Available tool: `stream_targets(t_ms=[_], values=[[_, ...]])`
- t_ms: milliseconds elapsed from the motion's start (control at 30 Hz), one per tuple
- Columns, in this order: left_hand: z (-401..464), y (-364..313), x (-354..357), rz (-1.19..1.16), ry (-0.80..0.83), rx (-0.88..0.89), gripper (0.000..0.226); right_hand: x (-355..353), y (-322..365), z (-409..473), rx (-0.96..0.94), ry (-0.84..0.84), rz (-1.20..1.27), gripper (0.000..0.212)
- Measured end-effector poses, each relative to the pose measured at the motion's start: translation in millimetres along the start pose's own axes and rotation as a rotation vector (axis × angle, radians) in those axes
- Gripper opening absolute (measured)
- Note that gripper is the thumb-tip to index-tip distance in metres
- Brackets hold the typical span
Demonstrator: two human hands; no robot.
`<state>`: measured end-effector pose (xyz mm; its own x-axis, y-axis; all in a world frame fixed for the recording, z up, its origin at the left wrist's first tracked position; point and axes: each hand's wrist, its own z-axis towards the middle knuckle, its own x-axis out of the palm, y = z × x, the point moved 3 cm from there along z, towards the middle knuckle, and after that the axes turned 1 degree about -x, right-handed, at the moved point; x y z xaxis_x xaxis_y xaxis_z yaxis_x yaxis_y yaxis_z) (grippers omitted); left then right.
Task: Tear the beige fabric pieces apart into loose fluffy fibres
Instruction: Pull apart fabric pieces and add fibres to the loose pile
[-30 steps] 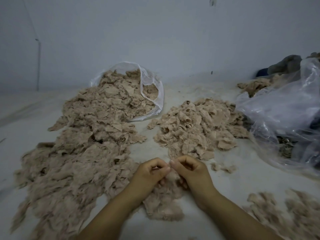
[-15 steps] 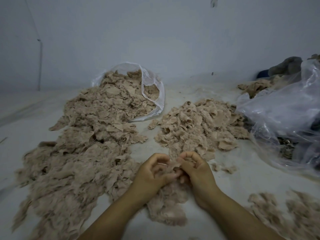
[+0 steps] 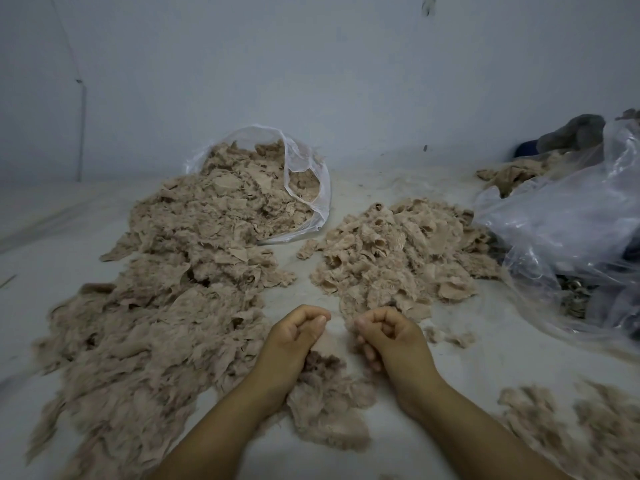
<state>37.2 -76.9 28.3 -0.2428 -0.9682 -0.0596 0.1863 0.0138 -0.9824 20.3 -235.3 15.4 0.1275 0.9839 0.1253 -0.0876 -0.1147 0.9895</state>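
Observation:
My left hand [image 3: 298,336] and my right hand [image 3: 386,332] are held a small gap apart above the pale surface, fingers curled in and thumbs pressed to forefingers. Each pinches a small wisp of torn beige fabric. A faint tuft [image 3: 350,328] shows at the right hand's fingertips. What the left hand holds is mostly hidden. A heap of loose fluffy fibres [image 3: 325,407] lies under and between my wrists. A pile of untorn beige fabric pieces [image 3: 398,254] sits just beyond my hands.
A wide spread of beige fluff and scraps [image 3: 166,306] runs along the left from an open clear plastic bag [image 3: 304,174]. Crumpled clear plastic bags [image 3: 568,230] lie at the right. More fluff [image 3: 571,431] sits at the lower right. A wall stands behind.
My hands were touching around one small fabric piece. They have pulled apart sideways, leaving a gap between them.

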Motion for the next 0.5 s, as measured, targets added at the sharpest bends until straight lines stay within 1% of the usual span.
stream_targets(t_ms=[33,67,133,167,200,267,400,500], values=[[0.2,-0.8,-0.9,-0.019,0.004,0.002,0.01,-0.6,1.2,-0.2,-0.002,-0.001,0.006,0.013],[0.3,-1.0,-1.4,-0.051,0.027,-0.001,0.008,0.9,3.4,-1.9,-0.003,0.034,0.005,0.02],[-0.3,-1.4,0.0,-0.162,0.106,-0.031,0.009,6.7,4.5,-5.6,0.024,0.144,-0.007,0.036],[-1.0,-1.9,1.1,-0.233,0.147,-0.054,0.011,9.3,4.5,-7.0,0.044,0.195,-0.013,0.038],[-1.1,-2.1,1.8,-0.279,0.172,-0.069,0.012,10.6,4.9,-7.6,0.059,0.226,-0.017,0.032],[-1.1,-1.0,0.6,-0.275,0.163,-0.067,0.011,10.3,5.4,-6.8,0.075,0.219,-0.015,0.008],[0.1,2.3,-0.1,-0.258,0.095,-0.078,0.024,4.4,5.0,-3.7,0.054,0.099,0.032,0.009],[0.7,2.7,0.1,-0.252,0.101,-0.096,0.033,2.6,6.5,-2.9,0.008,0.063,0.019,0.008]])
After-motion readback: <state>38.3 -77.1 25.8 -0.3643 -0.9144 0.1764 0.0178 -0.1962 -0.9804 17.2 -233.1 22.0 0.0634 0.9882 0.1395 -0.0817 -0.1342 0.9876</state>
